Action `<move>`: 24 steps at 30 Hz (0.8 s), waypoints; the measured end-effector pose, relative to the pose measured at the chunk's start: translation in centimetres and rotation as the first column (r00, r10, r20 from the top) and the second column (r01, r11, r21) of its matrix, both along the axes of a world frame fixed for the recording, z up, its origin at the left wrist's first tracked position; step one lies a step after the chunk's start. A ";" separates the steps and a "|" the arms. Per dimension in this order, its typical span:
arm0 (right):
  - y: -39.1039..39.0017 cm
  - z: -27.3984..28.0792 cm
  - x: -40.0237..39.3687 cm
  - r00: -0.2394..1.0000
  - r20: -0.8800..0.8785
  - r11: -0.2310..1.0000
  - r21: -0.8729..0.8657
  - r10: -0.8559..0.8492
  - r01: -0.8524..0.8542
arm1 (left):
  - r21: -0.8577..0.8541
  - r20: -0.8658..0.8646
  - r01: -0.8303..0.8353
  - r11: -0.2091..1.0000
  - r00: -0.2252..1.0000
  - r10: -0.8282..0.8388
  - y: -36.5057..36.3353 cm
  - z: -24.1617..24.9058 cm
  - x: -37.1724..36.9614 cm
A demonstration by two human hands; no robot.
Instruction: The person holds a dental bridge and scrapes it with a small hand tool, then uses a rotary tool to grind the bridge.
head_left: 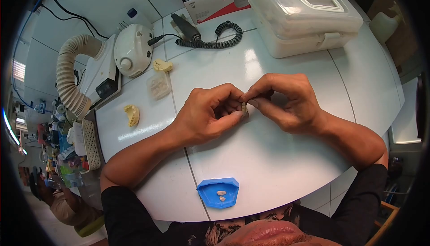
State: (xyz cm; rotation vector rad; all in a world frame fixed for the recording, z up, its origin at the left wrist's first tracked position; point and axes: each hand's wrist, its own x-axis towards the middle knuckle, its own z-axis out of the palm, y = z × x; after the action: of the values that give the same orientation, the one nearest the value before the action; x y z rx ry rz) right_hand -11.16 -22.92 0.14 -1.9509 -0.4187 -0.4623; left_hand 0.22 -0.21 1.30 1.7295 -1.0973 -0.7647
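Over the middle of the table, my left hand (209, 111) curls around a small yellowish strip of artificial teeth (244, 107), its thumb and fingers closed on it. Thumb and index finger of my right hand (286, 102) pinch at the upper end of the same strip. The two hands meet there, and the fingers hide most of the piece. Nearer to me, a blue tray (205, 197) holds a few small whitish, tooth-like pieces (221, 193).
Left of my hands lie two yellow dental casts (132, 115) and a small clear box (159, 85). Behind stand a white control unit (133, 51), a ribbed hose (67, 73), a corded handpiece (186, 29), a face mask box (215, 2) and a plastic case (304, 20). Another person (67, 205) sits far left.
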 end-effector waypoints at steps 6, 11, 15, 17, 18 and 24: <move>-0.1 0.3 -0.1 1.000 0.000 1.000 0.029 -0.005 0.005 | -0.011 -0.010 -0.002 1.000 1.000 0.002 -0.1 0.2 -0.1; 0.1 0.4 -0.2 1.000 -0.006 1.000 -0.003 0.030 -0.030 | -0.011 -0.008 0.010 1.000 1.000 -0.010 -0.1 0.2 0.0; 0.1 0.1 0.0 0.998 0.062 0.997 -0.069 0.030 -0.026 | 0.017 -0.006 0.001 1.000 1.000 -0.001 -0.1 0.3 0.0; 0.1 0.0 0.0 0.995 0.093 0.995 -0.093 0.040 -0.031 | 0.012 -0.040 -0.005 1.000 0.999 0.005 -0.2 0.4 0.0; 0.2 -0.1 0.0 0.993 0.115 0.994 -0.108 0.040 -0.028 | 0.006 -0.036 -0.005 1.000 0.999 0.005 -0.1 0.3 0.0; 0.2 0.0 -0.1 0.995 0.090 0.991 -0.129 0.033 -0.021 | 0.008 0.000 -0.003 1.000 1.000 0.003 -0.1 0.2 0.0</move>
State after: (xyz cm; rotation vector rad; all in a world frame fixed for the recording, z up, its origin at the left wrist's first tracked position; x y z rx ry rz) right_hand -11.28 -22.69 0.15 -2.0505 -0.5445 -0.5201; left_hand 0.25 -0.30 1.47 1.7370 -1.0933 -0.7682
